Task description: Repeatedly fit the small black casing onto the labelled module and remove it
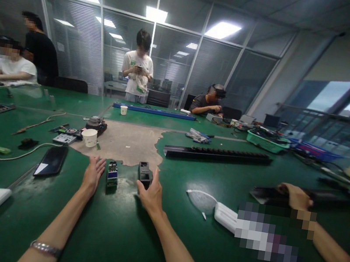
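My left hand (92, 176) rests on the green tabletop with its fingers stretched out, holding nothing. Just right of it stands a small electronic module (112, 175) with a bare circuit board and a blue part, apart from the fingers. A black plastic housing (144, 171) with square openings is between the thumb and fingers of my right hand (152, 193). The thumb lies across its near end, and the fingers are along its right side.
A phone (51, 161), a paper cup (90, 137) and loose electronic parts lie left. A long black rail (217, 155) lies beyond, right. A white power bank (226, 218) with a cable is nearby. A co-worker's hand (295, 196) touches another black rail at right.
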Motion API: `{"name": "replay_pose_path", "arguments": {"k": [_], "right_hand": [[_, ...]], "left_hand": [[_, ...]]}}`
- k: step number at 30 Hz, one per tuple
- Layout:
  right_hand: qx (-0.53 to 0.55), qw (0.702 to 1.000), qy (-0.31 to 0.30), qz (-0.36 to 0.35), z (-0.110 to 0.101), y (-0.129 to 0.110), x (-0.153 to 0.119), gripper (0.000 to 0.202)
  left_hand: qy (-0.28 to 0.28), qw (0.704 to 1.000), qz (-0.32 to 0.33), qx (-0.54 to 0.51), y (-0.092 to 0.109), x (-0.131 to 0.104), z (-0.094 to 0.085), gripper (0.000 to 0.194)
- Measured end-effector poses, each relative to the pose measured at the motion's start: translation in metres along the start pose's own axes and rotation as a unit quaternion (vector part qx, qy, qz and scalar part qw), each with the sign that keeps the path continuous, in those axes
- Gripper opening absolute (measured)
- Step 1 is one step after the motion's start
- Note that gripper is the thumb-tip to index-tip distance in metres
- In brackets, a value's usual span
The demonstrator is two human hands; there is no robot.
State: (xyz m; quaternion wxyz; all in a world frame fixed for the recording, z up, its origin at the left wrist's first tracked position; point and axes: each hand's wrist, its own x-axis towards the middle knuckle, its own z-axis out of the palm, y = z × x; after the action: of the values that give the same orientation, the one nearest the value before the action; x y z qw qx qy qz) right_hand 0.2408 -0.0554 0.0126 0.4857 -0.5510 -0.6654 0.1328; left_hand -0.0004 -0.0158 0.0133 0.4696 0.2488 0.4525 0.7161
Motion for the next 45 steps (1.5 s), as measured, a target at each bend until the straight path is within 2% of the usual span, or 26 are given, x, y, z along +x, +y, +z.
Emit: {"name": "replay_pose_path", "arguments": {"k": [4,8,13,17,22,30,37,45], "right_hand": [[0.033,0.999,-0.022,-0.002,-0.002,-0.008,0.005,0.083],[0.069,0.997,-0.016,-0.003,0.001,-0.038,0.012,0.079],[0.125,0.991,-0.028,-0.03,0.025,-0.082,0.014,0.079],[0.113,0.992,-0.05,-0.037,0.048,-0.098,0.012,0.085],[0.061,0.996,-0.066,-0.014,0.064,-0.103,0.009,0.088],[0.017,0.995,-0.095,-0.021,0.071,-0.093,-0.009,0.09],[0.034,0.994,-0.089,-0.045,0.075,-0.082,-0.019,0.096],[0.054,0.996,-0.063,-0.024,0.078,-0.094,-0.014,0.085]], "left_hand": [[-0.001,1.0,0.003,0.001,0.0,0.0,-0.001,0.07],[-0.002,1.0,0.001,0.004,0.001,-0.001,0.0,0.068],[0.003,1.0,0.0,0.007,0.004,-0.004,0.003,0.068],[0.005,1.0,0.0,0.008,0.004,-0.004,0.002,0.068],[-0.002,1.0,0.002,0.008,0.003,-0.002,0.0,0.068],[0.005,1.0,0.005,0.007,0.005,-0.004,0.001,0.066],[0.01,1.0,0.009,0.007,0.006,-0.005,0.002,0.068],[-0.007,1.0,-0.009,-0.001,0.002,-0.002,0.002,0.066]]}}
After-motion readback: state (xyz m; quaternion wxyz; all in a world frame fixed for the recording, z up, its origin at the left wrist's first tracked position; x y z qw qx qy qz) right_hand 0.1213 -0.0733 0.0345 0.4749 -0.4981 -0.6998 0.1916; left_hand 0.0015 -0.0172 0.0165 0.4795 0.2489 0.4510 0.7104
